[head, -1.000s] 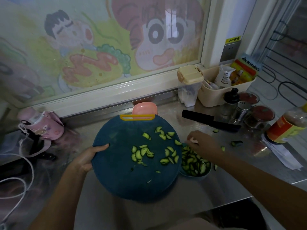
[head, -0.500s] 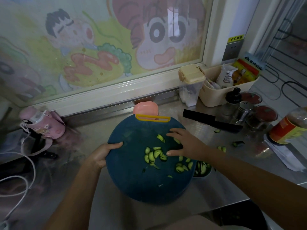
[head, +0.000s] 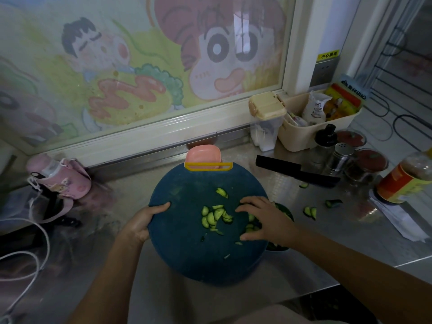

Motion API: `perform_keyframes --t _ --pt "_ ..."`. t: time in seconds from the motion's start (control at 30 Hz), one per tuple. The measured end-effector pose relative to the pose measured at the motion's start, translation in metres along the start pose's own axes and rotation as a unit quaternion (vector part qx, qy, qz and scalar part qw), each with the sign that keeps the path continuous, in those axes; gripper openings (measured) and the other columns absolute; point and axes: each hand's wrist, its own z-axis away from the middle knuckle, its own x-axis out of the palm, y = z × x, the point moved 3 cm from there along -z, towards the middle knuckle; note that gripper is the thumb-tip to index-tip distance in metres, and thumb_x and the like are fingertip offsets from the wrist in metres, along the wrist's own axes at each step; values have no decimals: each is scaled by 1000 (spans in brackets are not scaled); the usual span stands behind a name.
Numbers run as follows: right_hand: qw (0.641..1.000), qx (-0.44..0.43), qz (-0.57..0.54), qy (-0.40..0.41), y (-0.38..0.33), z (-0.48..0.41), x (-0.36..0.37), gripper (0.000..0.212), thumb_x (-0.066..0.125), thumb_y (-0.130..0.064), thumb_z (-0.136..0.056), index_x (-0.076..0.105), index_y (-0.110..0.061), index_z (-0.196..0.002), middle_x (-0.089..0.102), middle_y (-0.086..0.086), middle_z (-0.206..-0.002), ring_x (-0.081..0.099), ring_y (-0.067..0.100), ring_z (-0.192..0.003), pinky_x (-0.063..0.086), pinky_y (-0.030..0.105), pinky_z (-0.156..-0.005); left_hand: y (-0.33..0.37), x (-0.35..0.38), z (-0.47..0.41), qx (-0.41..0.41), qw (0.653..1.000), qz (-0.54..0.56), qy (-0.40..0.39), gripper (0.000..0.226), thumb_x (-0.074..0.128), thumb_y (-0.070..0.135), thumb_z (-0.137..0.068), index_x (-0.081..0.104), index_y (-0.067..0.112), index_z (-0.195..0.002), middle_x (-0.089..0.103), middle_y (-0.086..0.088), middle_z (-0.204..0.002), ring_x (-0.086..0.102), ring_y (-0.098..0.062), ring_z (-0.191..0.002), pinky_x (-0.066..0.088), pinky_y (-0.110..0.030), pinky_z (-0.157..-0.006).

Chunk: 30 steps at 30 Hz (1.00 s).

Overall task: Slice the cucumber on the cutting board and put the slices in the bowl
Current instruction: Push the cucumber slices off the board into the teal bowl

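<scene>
- At the far left of the steel counter (head: 350,242), a pink flask (head: 58,176) lies on its side and a white cable (head: 35,253) loops toward the front. Both are well apart from the work.
- Left hand (head: 145,220) is clamped on the left rim of the round cutting board (head: 187,258), thumb on top and fingers curled under.
- Cucumber slices (head: 216,215) lie in a loose cluster right of the board's middle. 1 slice (head: 222,192) sits apart, farther back, and a few scraps lie nearer the person.
- Right hand (head: 264,220) rests palm down on the board just beside the cluster, fingers spread apart and gripping nothing.
- Bowl (head: 279,248) sits under the board's right edge, mostly hidden by the board and the hand. Some green shows inside it.
- Step in hand, as I judge it, is sweeping slices off the right edge into the bowl. Keep that edge over the bowl, tip the board slightly that way, and rake with flat fingers in short strokes so nothing jumps the rim.
- 2 stray slices (head: 310,212) and a dark end piece (head: 333,203) lie on the counter right of the bowl, so spilling is a real risk.
- Knife (head: 297,170) lies behind and to the right, apart from both hands.
- Jars and a sauce bottle (head: 406,181) crowd the far right, and the counter's front edge runs near the bowl. Open room is mostly front-left.
</scene>
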Motion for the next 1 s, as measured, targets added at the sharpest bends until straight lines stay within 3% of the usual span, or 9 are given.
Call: perform_keyframes --t 0.07,0.1,0.27,0.4,0.63,0.8,0.9,1.0 --pt "1000 -8 12 18 0 -1 -1 69 59 -69 -72 48 -32 -129 35 -8 -140 28 11 -128 25 26 -108 1 0 -1 4 1000 -5 -13 59 93 19 -41 74 6 -96 69 -15 -107 68 -29 -91 58 -37 -68" --pt "999 -14 16 27 1 -2 -2 62 61 -63 -75 50 -31 -127 37 -7 -138 30 11 -127 26 27 -107 2 0 -1 4 1000 -7 -13 63 93 19 -40 73 6 -99 68 -16 -109 68 -29 -92 58 -38 -69" --pt "997 -28 49 57 3 -1 -5 44 54 -58 -76 56 -27 -108 49 -4 -118 45 16 -107 44 34 -90 4 0 0 17 1000 10 10 43 79 15 -67 68 6 -107 66 -16 -114 67 -29 -94 58 -38 -71" --pt "996 -19 54 75 4 2 0 29 53 -48 -75 53 -27 -95 51 -4 -104 47 16 -93 48 35 -77 6 -2 3 32 999 12 24 32 58 13 -79 64 6 -110 68 -13 -109 69 -26 -90 58 -36 -69" --pt "995 28 96 15 11 8 18 34 40 -50 -72 49 -23 -91 44 -3 -100 41 17 -90 41 35 -80 0 -7 4 17 999 -8 35 39 57 15 -80 60 6 -118 65 -14 -116 63 -30 -102 53 -42 -85" --pt "988 61 139 -35 24 16 19 47 29 -53 -71 50 -21 -99 45 0 -107 43 22 -100 32 31 -80 6 -15 9 26 998 -12 61 38 59 14 -77 61 6 -114 67 -13 -112 67 -26 -93 57 -37 -73" --pt "982 77 158 -68 28 18 19 40 48 -44 -85 49 -21 -118 42 1 -124 38 22 -118 31 32 -94 13 -24 13 36 996 -3 77 27 56 13 -84 62 7 -110 70 -11 -103 69 -24 -85 58 -35 -66" --pt "985 82 135 -63 27 15 17 40 53 -44 -87 50 -22 -120 42 0 -125 38 20 -118 33 32 -99 21 -34 19 46 995 13 89 22 49 10 -92 62 8 -109 71 -10 -99 70 -23 -82 59 -35 -64"
